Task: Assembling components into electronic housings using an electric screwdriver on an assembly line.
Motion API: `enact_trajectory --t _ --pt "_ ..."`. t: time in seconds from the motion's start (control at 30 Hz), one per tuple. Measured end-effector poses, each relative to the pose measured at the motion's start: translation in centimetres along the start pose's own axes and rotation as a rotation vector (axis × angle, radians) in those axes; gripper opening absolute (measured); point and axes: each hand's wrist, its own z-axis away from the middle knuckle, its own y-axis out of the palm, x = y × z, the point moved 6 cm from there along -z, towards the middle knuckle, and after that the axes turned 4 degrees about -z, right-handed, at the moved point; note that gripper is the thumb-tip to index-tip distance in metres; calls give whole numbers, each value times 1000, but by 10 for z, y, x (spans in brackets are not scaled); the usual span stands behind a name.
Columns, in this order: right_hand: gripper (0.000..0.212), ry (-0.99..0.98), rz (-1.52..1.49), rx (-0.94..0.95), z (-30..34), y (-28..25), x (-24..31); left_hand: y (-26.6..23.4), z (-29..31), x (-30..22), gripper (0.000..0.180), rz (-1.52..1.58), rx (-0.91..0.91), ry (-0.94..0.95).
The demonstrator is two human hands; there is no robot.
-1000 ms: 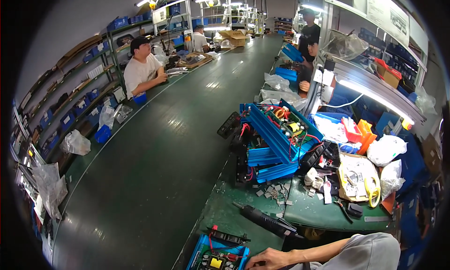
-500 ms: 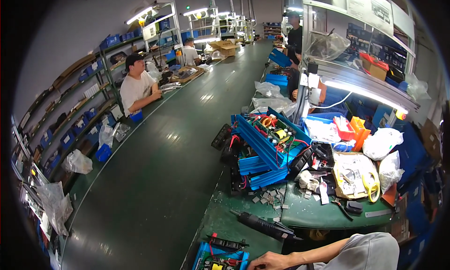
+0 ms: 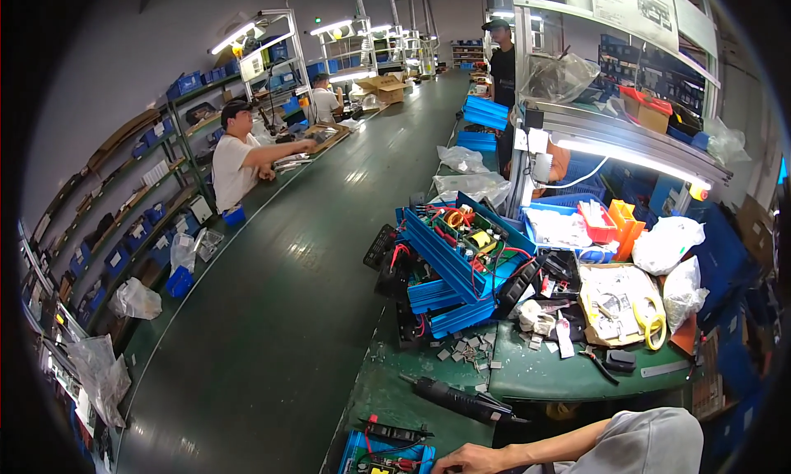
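My right hand [image 3: 471, 458] is at the lower edge, beside the right wall of a blue metal case [image 3: 426, 456] with a circuit board inside. Its fingers point down and are partly cut off, so what they grip does not show. A black fan-like end panel [image 3: 395, 430] lies at the case's far end, with red and black wires by it. Beyond my hand, a black electric screwdriver [image 3: 457, 398] rests on the green bench. My left hand is out of view.
Stacked blue cases [image 3: 449, 260] with boards and wires stand ahead, near small grey metal pieces [image 3: 468, 348]. Pliers [image 3: 600, 365], a yellow tape roll [image 3: 650, 322] and bins lie to the right. A green conveyor belt [image 3: 264, 350] runs along the left; a co-worker [image 3: 239, 161] sits across it.
The view has shifted slightly. Across the belt, the co-worker's arm now stretches out over the bench. My right hand stays beside the blue case.
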Motion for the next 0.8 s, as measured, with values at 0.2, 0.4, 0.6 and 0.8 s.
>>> enact_trajectory --t 0.2,0.4,0.6,0.8 --pt "17 13 -73 -17 1 -2 1 4 1 5 23 14 -32 41" --pt "20 114 -165 -20 1 -6 15 1 6 -10 20 78 -108 106" --pt "23 91 -210 29 0 -10 10 2 9 0 24 126 -130 219" --pt "20 -40 -129 67 -5 -10 3 -5 13 -25 17 93 -190 99"
